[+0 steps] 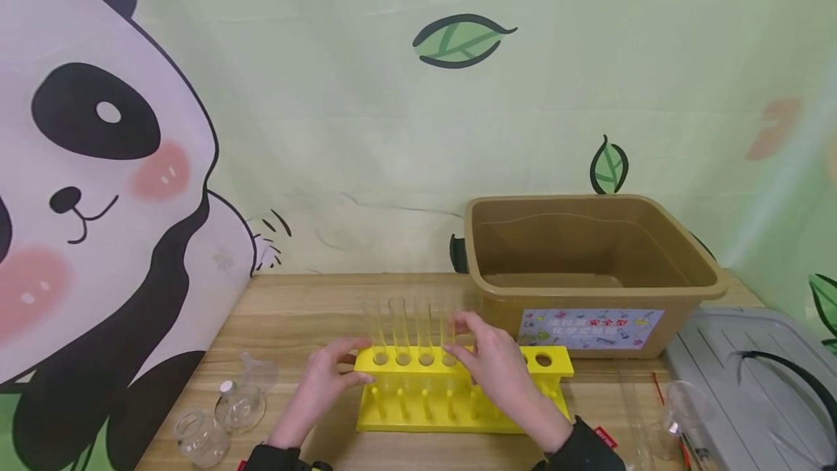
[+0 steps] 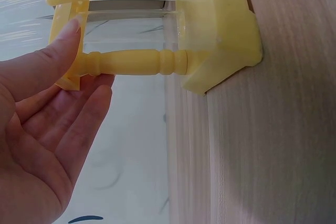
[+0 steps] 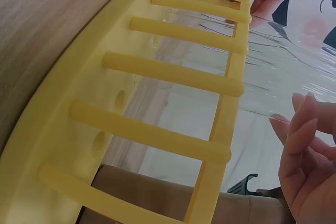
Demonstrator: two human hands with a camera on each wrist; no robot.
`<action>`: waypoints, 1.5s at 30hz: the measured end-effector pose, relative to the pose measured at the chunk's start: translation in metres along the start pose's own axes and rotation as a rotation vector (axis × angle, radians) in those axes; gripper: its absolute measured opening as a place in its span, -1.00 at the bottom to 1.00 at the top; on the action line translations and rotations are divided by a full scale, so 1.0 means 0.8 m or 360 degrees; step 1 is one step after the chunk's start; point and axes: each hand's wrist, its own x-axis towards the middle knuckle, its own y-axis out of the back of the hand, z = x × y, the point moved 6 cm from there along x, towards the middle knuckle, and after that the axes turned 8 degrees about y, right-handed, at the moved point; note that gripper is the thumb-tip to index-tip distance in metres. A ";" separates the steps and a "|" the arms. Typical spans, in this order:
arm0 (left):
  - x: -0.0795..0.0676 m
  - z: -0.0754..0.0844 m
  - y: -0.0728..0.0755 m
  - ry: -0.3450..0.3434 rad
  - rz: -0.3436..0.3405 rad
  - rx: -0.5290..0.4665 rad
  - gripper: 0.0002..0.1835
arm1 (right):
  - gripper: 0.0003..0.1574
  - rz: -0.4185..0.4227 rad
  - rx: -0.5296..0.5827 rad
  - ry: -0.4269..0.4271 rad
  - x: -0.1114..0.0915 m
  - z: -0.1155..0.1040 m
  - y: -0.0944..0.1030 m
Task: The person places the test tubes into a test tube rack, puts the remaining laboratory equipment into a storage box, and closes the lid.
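Note:
A yellow test tube rack [image 1: 464, 424] stands on the wooden table, with a row of holes in its top bar and upright pegs along its base. Several clear glass test tubes [image 1: 398, 325] rise from the holes on its left side. My left hand [image 1: 330, 376] grips the rack's left end, thumb against the top bar [image 2: 67, 30] and fingers behind. At the rightmost standing tube [image 1: 448, 333], my right hand [image 1: 493, 355] has thumb and index finger around the glass just above the bar. In the right wrist view these fingertips [image 3: 310, 103] overlap the tube's edge.
Behind the rack on the right sits a brown plastic bin [image 1: 595, 238] with a label. Glass bottles [image 1: 203, 440] and a clear funnel [image 1: 258, 371] are at the left. A grey lid [image 1: 752, 355] and assorted glassware [image 1: 680, 413] lie at the right.

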 end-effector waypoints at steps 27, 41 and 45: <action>0.000 -0.003 -0.001 -0.0021 0.0001 -0.0042 -0.51 | -0.22 -0.0035 -0.0215 -0.0316 -0.028 -0.042 0.079; -0.001 -0.004 -0.002 -0.0003 0.0008 -0.0042 -0.50 | -0.55 0.0023 -0.0532 -0.0357 -0.053 -0.011 0.137; 0.000 -0.003 -0.001 0.0012 0.0020 -0.0054 -0.49 | -0.51 0.0006 -0.0633 -0.0390 -0.063 0.007 0.143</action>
